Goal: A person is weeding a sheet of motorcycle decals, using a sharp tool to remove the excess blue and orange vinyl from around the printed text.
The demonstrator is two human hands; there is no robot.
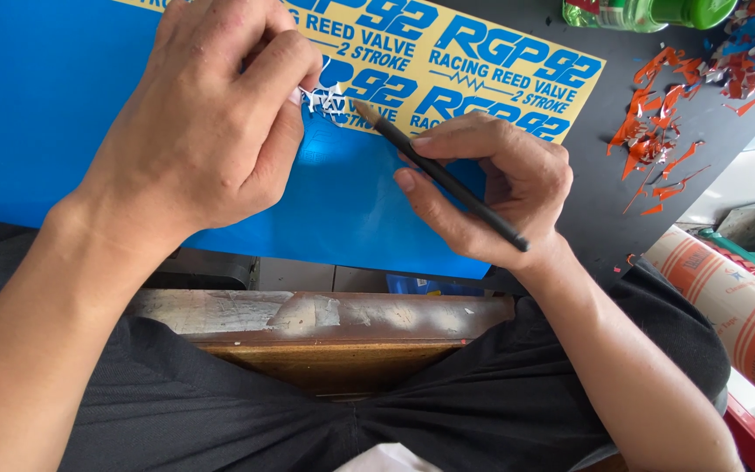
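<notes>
Left hand (207, 122) pinches a crumpled white-and-blue vinyl scrap (325, 100) lifted off the yellow decal sheet (482, 70) on the blue cutting mat (45, 96), while right hand (491, 188) grips a slim black weeding tool (447, 179), tip steadying the sheet.

sticker workshop, blue vinyl sheet (45, 96), orange offcuts (657, 131), paper roll (736, 306), dark worktable (605, 201)

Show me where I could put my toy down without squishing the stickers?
The plain blue sheet left of the left hand is bare. So is the dark tabletop between the right hand and the orange scraps. It's crowded around the yellow sticker sheet and the green bottle.
</notes>
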